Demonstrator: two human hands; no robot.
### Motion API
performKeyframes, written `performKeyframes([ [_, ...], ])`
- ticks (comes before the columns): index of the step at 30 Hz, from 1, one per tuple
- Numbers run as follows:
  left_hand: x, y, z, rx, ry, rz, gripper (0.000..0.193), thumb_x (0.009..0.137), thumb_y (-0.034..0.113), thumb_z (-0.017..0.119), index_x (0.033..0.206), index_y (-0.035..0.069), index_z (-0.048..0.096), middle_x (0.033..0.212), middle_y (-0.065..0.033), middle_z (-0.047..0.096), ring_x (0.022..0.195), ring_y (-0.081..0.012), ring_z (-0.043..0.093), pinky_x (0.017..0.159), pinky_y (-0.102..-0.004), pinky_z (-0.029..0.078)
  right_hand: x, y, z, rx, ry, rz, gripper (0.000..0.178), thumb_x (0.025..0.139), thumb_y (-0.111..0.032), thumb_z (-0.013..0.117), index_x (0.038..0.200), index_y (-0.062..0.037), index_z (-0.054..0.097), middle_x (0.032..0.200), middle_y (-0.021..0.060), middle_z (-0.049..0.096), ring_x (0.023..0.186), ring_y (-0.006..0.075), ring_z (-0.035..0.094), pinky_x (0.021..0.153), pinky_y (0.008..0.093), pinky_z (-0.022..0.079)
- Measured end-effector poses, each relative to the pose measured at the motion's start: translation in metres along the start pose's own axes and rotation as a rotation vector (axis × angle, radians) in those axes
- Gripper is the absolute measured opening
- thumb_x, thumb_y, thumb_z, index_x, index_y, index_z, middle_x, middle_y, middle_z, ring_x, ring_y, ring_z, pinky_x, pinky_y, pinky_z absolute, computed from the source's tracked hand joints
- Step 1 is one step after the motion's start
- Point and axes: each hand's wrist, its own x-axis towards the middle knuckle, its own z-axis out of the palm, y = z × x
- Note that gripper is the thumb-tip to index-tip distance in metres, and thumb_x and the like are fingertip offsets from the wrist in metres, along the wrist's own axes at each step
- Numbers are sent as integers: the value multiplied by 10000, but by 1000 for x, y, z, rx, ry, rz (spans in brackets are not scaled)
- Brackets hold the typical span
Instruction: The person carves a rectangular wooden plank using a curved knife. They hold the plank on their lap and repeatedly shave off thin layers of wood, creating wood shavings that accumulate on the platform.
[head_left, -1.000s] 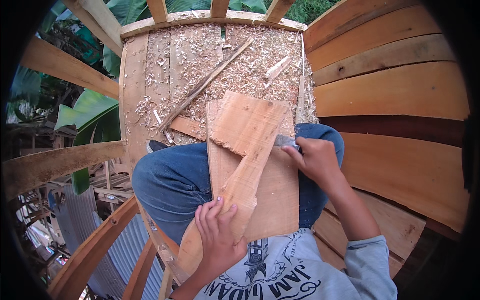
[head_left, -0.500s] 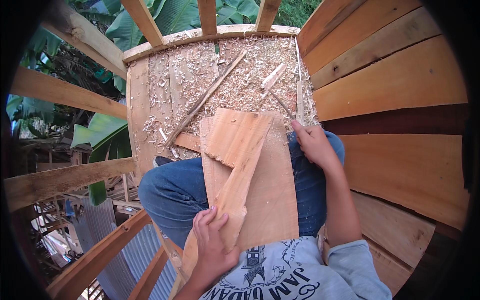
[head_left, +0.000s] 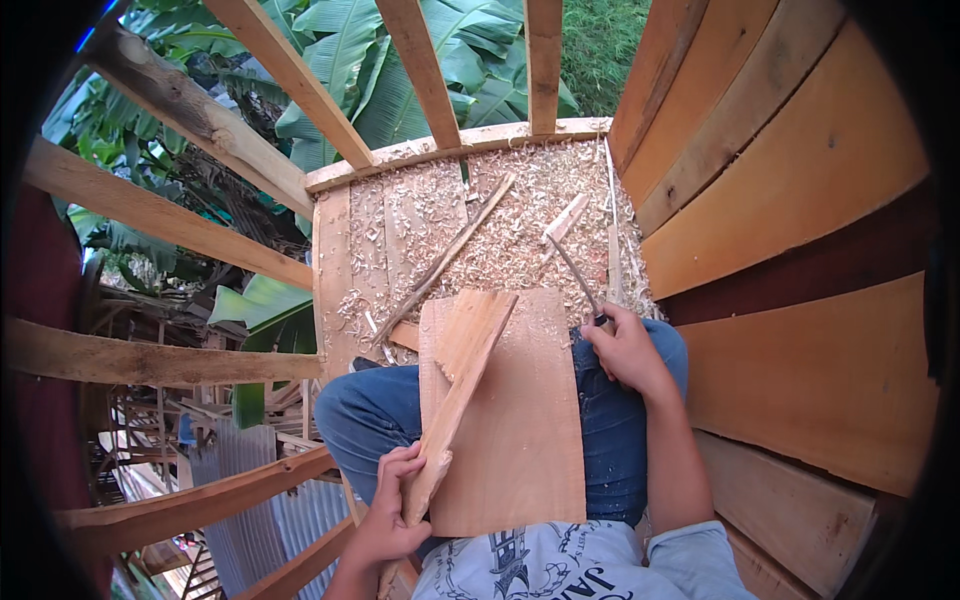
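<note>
My left hand [head_left: 392, 508] is closed round the narrow end of a cut piece of wood [head_left: 462, 352] with a wide far end and a notch in its left side. The piece is tilted up on its edge over a flat wooden board [head_left: 525, 440] lying across my lap. In my right hand [head_left: 634, 354], resting by my right knee, is a knife [head_left: 574, 264] with a dark handle and a long, thin, slightly curved blade. Its blade points forward and left, away from the wood, with the tip near a pale wood offcut [head_left: 567, 217].
Curly wood shavings [head_left: 520, 225] cover the plank floor [head_left: 338, 240], where a long thin stick [head_left: 450, 250] lies. Wooden slats [head_left: 250, 360] form a railing in front and on the left, with banana leaves beyond. A plank wall [head_left: 800, 370] stands close on my right.
My left hand has turned the cut wood from lying flat to standing tilted on its edge. The right hand still holds the knife off to the side. The whole view has shifted.
</note>
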Motion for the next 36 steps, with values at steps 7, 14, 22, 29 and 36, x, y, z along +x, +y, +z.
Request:
performKeyframes([
  [7,0,23,-12,91,-54,-45,731,703,35,681,1377,60,400,1459,-211,371,1372,-346,365,1118,-427,284,-7,-2,-6,99,-73,-20,118,899,-106,580,945,0,559,537,-4,495,392,83,455,361,274,357],
  [14,-9,53,-33,298,48,-210,614,816,76,652,1396,63,452,1267,-185,592,1194,-298,569,997,-373,429,1,0,-2,148,-94,-54,75,900,-86,567,908,-18,537,549,15,501,369,88,440,332,267,349],
  [22,-6,69,-43,603,161,-310,469,835,195,661,1282,134,536,890,-209,662,882,-418,636,768,-443,503,92,21,28,-31,274,-290,175,896,-163,576,898,11,589,647,84,627,491,175,581,444,333,440],
  [29,-23,62,-45,337,206,-221,453,855,166,660,1281,78,533,935,-190,675,879,-310,677,779,-369,508,102,14,39,-144,117,-268,210,839,-181,615,854,28,631,673,105,640,618,190,617,599,356,475],
  [36,-25,58,-47,194,240,-64,405,869,145,659,1241,50,528,922,-159,661,846,-179,648,749,-325,508,86,7,30,-138,184,-296,223,820,-182,636,881,31,658,666,99,639,600,172,603,581,339,464],
])
